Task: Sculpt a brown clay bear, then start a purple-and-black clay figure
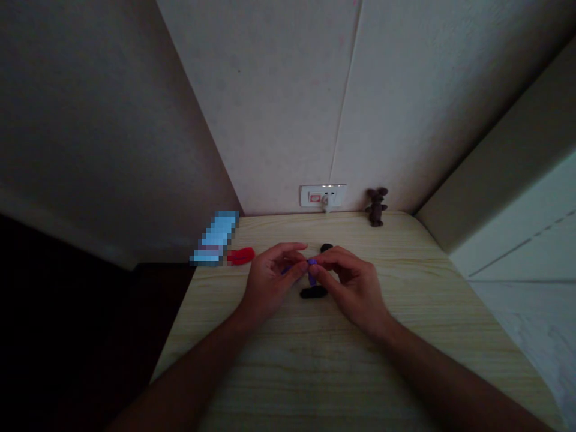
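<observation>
Over the middle of the table, a small soft purple piece [312, 277], which looks like modelling clay, is pinched between the fingertips of both hands. My left hand [270, 279] presses on it with thumb and fingers while its index finger stretches out above. From the other side, my right hand [357, 279] grips it between thumb and index finger. More purple shows under the left fingers, mostly hidden. Just below the fingertips lies a black elongated piece [314, 292]. Another black piece [326, 246] sits behind the right hand, partly covered.
A red piece [242, 257] lies left of my left hand, beside a blurred-out phone-like bright panel [218, 237] at the left edge of the wooden table [306, 360]. A small brown figure [376, 207] stands at the back right. A wall socket [323, 195] holds a white plug.
</observation>
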The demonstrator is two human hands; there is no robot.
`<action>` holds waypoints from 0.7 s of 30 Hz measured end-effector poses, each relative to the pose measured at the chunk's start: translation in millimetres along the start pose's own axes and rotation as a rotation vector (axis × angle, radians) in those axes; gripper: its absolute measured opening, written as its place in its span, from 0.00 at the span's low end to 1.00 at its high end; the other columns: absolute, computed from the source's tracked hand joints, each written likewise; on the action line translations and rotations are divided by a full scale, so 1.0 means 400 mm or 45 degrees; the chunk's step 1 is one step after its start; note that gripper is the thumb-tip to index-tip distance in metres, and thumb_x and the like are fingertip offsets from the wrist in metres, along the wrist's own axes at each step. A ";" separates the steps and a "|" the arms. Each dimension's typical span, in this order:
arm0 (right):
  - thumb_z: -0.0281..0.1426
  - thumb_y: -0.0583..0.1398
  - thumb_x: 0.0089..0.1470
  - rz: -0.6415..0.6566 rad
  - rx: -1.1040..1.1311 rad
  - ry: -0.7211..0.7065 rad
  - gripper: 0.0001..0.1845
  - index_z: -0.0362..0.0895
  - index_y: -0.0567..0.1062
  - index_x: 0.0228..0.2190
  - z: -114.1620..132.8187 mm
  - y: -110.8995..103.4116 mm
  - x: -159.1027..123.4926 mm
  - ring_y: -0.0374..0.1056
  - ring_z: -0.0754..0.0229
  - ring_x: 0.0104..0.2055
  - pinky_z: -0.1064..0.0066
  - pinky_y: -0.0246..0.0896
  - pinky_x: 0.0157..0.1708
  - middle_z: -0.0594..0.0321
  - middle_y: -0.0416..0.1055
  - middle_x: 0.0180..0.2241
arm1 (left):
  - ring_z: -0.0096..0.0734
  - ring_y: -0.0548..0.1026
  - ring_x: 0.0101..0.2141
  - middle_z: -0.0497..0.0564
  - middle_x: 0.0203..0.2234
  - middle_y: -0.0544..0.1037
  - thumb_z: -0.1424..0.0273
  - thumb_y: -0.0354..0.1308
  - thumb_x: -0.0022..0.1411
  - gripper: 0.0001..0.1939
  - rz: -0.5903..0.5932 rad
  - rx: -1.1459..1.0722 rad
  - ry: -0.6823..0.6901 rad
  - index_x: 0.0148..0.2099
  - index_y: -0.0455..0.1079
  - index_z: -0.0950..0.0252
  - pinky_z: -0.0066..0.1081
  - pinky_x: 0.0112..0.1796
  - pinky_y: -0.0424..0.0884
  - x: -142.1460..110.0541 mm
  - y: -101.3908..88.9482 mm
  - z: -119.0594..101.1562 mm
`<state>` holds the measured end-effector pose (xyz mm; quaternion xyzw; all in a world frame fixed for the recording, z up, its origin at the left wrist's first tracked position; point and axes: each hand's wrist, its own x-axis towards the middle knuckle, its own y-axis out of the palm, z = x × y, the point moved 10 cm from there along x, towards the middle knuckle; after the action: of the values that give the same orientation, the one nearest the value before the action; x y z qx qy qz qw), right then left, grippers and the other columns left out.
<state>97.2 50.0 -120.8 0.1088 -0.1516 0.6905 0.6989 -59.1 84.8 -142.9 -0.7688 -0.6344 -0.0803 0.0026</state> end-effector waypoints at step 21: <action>0.31 0.65 0.64 0.324 -0.279 -0.329 0.11 0.52 0.84 0.47 0.067 0.005 0.005 0.74 0.58 0.36 0.66 0.72 0.36 0.59 0.78 0.36 | 0.27 0.75 0.28 0.49 0.25 0.81 0.55 0.76 0.53 0.19 0.331 -0.348 -0.447 0.36 0.83 0.66 0.28 0.34 0.68 -0.026 0.079 0.085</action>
<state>93.8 42.2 -95.4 0.1000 -0.3266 0.7328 0.5885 -26.1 72.2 -174.5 -0.8394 -0.5041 -0.0294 -0.2012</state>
